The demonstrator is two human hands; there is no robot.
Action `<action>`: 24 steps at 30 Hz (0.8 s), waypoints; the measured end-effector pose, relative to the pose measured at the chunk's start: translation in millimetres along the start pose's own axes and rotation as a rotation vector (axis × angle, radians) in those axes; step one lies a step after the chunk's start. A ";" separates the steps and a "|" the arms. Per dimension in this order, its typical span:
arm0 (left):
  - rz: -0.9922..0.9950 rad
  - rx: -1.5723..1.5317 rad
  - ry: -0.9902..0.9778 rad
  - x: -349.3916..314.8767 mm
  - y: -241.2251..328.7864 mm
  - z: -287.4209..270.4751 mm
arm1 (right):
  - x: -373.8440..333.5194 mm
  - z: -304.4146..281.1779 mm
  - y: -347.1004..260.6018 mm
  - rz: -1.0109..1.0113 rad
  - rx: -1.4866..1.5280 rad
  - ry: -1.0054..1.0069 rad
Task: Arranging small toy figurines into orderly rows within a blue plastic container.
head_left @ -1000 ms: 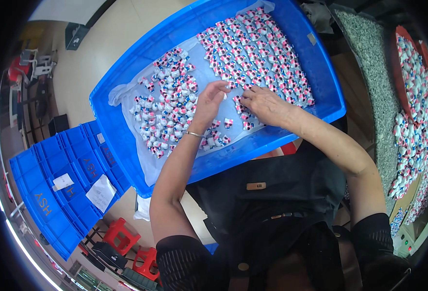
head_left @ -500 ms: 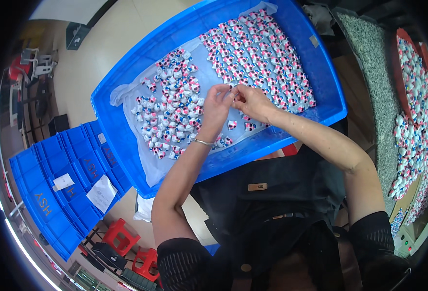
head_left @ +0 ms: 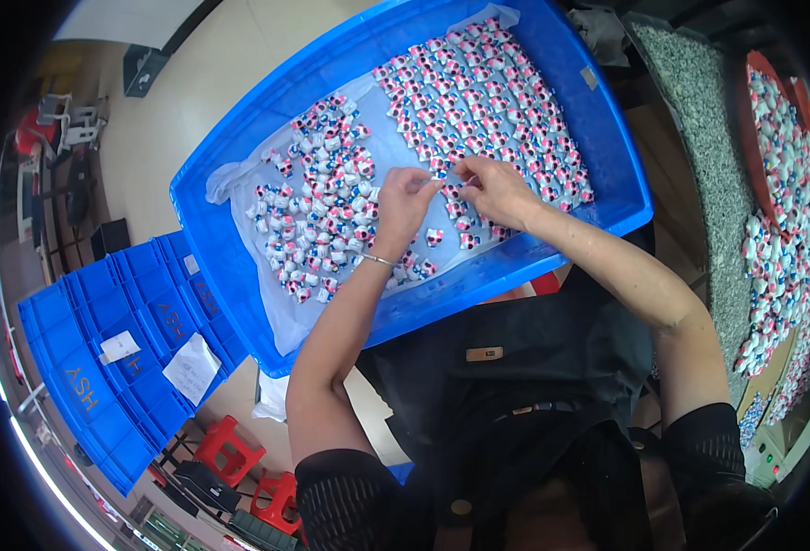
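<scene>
Small white animal-head figurines with pink and blue patches fill much of a blue plastic tub [head_left: 240,317] lined with a thin white sheet [head_left: 285,332]. My left hand [head_left: 405,204] is over the gap between two groups, thumb and forefinger pinched beside a small figurine [head_left: 439,176]. What is in that pinch, if anything, is too small to tell. My right hand [head_left: 499,193] is closed with bent fingers at the edge of the neat rows [head_left: 483,96]; its fingertips hide what they grip. A looser heap of figurines [head_left: 318,197] lies left of my left hand.
Blue crates [head_left: 83,367] with papers on them stand at the left, near red stools [head_left: 228,450]. On the right, beyond a speckled grey surface [head_left: 712,184], many more figurines [head_left: 781,248] are piled. The tub's near wall runs just in front of my dark apron [head_left: 533,349].
My hands were together at the fingertips and have drawn slightly apart, leaving a small gap. My left hand is a little lower and farther left. The figurine groups look the same.
</scene>
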State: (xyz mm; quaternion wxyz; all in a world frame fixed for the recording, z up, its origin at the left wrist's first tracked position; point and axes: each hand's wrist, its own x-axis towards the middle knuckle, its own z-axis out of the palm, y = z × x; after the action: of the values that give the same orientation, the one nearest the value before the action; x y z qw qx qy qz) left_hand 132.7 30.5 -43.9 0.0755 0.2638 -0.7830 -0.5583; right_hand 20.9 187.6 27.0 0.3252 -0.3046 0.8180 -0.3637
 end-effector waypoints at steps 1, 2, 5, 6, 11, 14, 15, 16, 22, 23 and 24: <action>-0.028 0.014 -0.033 1.0 -1.1 1.0 | -3.1 -5.0 -1.1 0.002 -0.055 -0.037; -0.054 0.026 -0.068 2.4 1.3 2.7 | -4.5 -6.3 -0.6 0.005 -0.056 -0.033; -0.002 -0.027 -0.043 5.7 8.9 1.1 | -4.5 -6.3 2.3 -0.029 -0.174 -0.078; 0.002 -0.027 -0.040 7.4 8.1 1.0 | -3.0 -0.8 8.1 -0.095 -0.185 -0.055; 0.116 0.078 -0.056 15.5 14.3 3.8 | 11.4 10.6 11.1 -0.267 -0.299 -0.068; 0.174 0.140 0.094 29.4 16.2 -4.5 | 14.8 16.7 15.4 -0.339 -0.453 -0.068; 0.218 0.192 0.177 32.5 13.9 -8.6 | 15.9 17.1 16.3 -0.341 -0.485 -0.097; 0.263 0.242 0.260 36.8 11.8 -12.8 | 17.2 17.2 17.2 -0.354 -0.488 -0.087; 0.178 0.163 0.106 60.3 22.1 10.5 | 11.0 16.2 14.9 -0.488 -0.511 0.028; 0.137 0.114 0.127 63.0 22.2 18.1 | 11.5 15.4 11.0 -0.470 -0.501 0.010; 0.095 0.065 0.148 65.2 23.2 24.5 | 10.2 13.8 8.6 -0.477 -0.505 0.011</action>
State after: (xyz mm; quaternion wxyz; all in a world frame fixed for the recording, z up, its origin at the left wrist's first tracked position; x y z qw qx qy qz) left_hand 59.6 24.0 -43.1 0.1507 0.2692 -0.8046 -0.5074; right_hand 22.9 179.4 9.8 0.1408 -0.5561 0.7898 -0.2173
